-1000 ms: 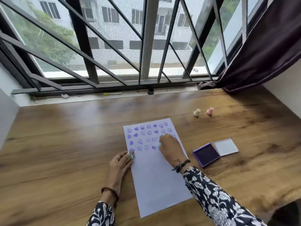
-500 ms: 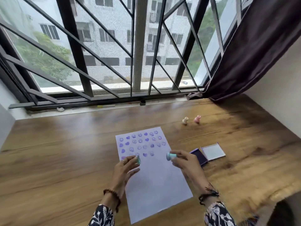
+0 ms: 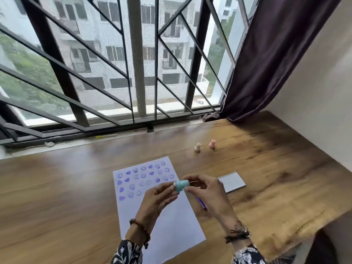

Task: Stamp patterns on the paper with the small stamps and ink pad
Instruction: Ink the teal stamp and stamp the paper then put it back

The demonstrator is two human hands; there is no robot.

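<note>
A white sheet of paper (image 3: pixel 171 225) lies on the wooden table (image 3: pixel 57 197), its top part covered with purple smileys and hearts. Both hands are raised above the sheet and meet on a small light-blue stamp (image 3: pixel 181 185). My left hand (image 3: pixel 158 199) pinches its left end and my right hand (image 3: pixel 207 193) pinches its right end. The purple ink pad (image 3: pixel 202 203) is mostly hidden behind my right hand; only a corner shows. Its open grey lid (image 3: pixel 233 182) lies flat just right of the hand.
A cream stamp (image 3: pixel 198 147) and a pink stamp (image 3: pixel 212 144) stand upright at the back, beyond the paper. A barred window (image 3: pixel 133 73) runs along the table's far edge. A dark curtain (image 3: pixel 266 63) hangs at the right, against a wall.
My right hand lifted off the paper with the blue stamp. My left hand left the sheet's edge with a small blue piece. The hands came together, both now on the stamp.
</note>
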